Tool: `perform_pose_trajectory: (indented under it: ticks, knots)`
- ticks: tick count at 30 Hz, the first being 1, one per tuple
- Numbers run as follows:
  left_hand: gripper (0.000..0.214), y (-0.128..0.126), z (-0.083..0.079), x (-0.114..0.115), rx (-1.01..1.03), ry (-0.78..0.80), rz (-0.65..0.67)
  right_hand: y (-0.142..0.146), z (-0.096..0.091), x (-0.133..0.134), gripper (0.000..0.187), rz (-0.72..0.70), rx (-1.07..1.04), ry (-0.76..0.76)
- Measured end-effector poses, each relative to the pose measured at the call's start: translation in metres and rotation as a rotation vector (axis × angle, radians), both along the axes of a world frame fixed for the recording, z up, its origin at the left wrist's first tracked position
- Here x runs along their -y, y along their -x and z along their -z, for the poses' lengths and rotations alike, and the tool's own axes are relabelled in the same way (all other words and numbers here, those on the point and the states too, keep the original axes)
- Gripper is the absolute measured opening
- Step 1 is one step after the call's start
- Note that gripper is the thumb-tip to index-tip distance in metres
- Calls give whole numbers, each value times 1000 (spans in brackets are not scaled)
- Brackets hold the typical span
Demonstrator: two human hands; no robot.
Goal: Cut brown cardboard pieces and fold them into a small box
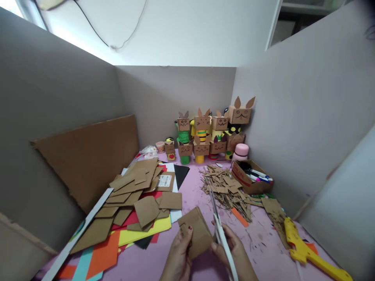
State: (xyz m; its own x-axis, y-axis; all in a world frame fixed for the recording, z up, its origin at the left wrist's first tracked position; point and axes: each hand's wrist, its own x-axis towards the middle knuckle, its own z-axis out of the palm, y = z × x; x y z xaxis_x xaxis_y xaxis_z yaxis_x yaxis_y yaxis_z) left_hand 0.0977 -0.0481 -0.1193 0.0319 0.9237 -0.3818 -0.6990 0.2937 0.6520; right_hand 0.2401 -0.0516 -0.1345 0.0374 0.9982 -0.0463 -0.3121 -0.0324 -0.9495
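My left hand point(180, 255) grips a piece of brown cardboard point(198, 234), thumb pressed on its face. To its right, my right hand point(231, 249) is wrapped round a pair of scissors point(220, 230) with white handles; the blades point up and away, beside the cardboard's right edge. Whether the blades touch the cardboard I cannot tell. Beyond the scissor tips lies a heap of cardboard scraps point(227, 189). Left of my hands, several cut cardboard pieces point(146, 210) lie stacked over coloured paper sheets point(105, 253).
A yellow glue gun point(307, 251) lies at right, near a cardboard box of pens point(254, 179). Cardboard animal figures point(202, 125) and a pink bottle point(241, 151) stand at the back. A large cardboard sheet point(96, 156) leans on the left partition. An orange strip point(239, 217) lies by the scraps.
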Motion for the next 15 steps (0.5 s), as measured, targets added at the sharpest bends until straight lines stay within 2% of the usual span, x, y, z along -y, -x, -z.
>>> perform_pose_trajectory:
  ticks: [5, 9, 12, 15]
  knots:
    - [32, -3, 4, 2, -12, 26, 50, 2, -3, -1, 51, 20, -102, 93]
    - [30, 0, -1, 6, 40, 29, 80, -1, -1, 1, 55, -54, -131, 158]
    - [46, 1, -4, 10, 130, 23, 128, -1, 4, 4, 59, -112, -199, 201]
    - [69, 2, -5, 13, 237, -69, 130, 2, 4, 7, 52, -147, -317, 286]
